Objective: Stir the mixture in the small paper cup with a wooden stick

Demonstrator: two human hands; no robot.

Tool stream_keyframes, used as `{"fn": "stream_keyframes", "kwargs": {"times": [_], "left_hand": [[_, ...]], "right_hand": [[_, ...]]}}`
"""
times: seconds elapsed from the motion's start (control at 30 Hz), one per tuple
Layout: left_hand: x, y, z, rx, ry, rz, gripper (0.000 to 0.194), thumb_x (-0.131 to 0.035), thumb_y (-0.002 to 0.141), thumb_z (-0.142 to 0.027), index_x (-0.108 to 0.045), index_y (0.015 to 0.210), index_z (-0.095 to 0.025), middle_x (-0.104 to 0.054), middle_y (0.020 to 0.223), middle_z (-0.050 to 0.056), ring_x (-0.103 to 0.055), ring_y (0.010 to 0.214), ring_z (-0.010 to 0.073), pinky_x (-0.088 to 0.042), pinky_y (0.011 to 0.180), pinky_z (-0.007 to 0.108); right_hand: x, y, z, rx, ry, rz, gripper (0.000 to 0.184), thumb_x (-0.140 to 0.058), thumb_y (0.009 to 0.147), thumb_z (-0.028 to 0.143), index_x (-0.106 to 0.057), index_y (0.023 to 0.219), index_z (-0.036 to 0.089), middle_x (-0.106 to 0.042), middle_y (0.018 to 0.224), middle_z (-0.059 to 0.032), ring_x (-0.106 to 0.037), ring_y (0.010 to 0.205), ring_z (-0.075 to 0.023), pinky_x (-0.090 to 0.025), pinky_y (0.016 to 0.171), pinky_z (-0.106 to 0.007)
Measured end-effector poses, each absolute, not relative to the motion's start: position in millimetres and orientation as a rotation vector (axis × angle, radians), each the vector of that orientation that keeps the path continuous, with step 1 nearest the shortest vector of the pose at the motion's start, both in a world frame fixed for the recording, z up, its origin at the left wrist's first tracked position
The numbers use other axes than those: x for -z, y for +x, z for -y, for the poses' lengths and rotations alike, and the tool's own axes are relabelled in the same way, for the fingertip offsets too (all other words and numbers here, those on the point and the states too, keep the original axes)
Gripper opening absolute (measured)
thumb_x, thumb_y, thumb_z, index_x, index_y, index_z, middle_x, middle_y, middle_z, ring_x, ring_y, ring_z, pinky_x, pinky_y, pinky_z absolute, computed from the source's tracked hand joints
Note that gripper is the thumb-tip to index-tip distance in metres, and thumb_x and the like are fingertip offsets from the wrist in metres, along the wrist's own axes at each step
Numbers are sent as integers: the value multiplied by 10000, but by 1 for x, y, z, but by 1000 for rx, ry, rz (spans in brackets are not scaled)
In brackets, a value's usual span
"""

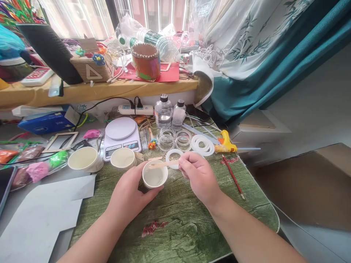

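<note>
My left hand (131, 191) is wrapped around a small white paper cup (155, 184), which has clear liquid in it. Between the thumb and fingers of my right hand (201, 175) is a flat wooden stir stick (163, 164). Its far end lies over the cup's mouth near the rim; whether it dips into the liquid I cannot tell. Just behind the cup lies a white ring (174, 155), partly covered by the stick and my right fingers. Two more paper cups, one in the middle (123, 157) and one further left (85, 159), stand beyond my left hand.
A kitchen scale (122, 135) stands behind the cups, with two clear bottles (163, 111) to its right. Clear and white rings (203, 144), a yellow glue gun (226, 142) and a red pencil (233, 176) lie on the right. Grey-white sheets (49, 215) cover the left side.
</note>
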State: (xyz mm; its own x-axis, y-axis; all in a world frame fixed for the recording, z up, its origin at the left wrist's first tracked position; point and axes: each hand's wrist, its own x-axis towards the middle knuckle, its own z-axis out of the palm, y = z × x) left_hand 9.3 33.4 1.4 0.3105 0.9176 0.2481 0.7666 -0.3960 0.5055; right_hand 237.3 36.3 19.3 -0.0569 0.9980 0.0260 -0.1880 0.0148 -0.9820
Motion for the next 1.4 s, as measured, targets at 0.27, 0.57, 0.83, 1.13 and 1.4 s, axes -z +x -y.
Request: {"fn": "stream_keyframes", "kwargs": {"times": [0.27, 0.57, 0.83, 1.13, 1.4], "left_hand": [[2, 7, -34, -683, 2312, -1489, 604, -806, 828, -446, -603, 1374, -286, -770, 1270, 47, -746, 1108, 300, -595, 937, 410], [-5, 11, -35, -801, 2422, -1374, 469, -721, 861, -319, -629, 1318, -267, -792, 1179, 74, -744, 1016, 290, -580, 898, 423], [0, 7, -34, -770, 2372, -1432, 588, -776, 838, -305, -576, 1390, -282, -766, 1237, 62, -726, 1082, 295, -577, 906, 416], [-1, 8, -33, -709, 2313, -1468, 613, -786, 828, -337, -592, 1407, -289, -771, 1238, 58, -736, 1088, 308, -591, 913, 430], [4, 6, -34, -696, 2356, -1457, 633, -803, 818, -326, -583, 1411, -290, -766, 1259, 51, -733, 1100, 303, -590, 910, 421]], "right_hand": [[-24, 241, -33, -1188, -1086, 1276, 290, -580, 999, 342, -549, 741, 214, -429, 640, 39, -369, 601, -132, -308, 583, -284], [-24, 231, -31, -879, -1191, 1879, 331, -559, 936, 220, -381, 657, 210, -401, 652, 32, -360, 623, -129, -256, 620, -308], [-8, 234, -40, -1452, -1082, 1169, 291, -603, 961, 392, -522, 748, 212, -388, 635, 61, -307, 579, -114, -258, 563, -268], [-11, 242, -41, -1351, -1036, 1049, 303, -646, 940, 413, -548, 734, 214, -388, 607, 56, -282, 555, -115, -217, 541, -277], [-18, 244, -37, -1248, -1044, 1150, 315, -599, 980, 429, -543, 749, 222, -396, 629, 46, -315, 577, -128, -275, 560, -278]]}}
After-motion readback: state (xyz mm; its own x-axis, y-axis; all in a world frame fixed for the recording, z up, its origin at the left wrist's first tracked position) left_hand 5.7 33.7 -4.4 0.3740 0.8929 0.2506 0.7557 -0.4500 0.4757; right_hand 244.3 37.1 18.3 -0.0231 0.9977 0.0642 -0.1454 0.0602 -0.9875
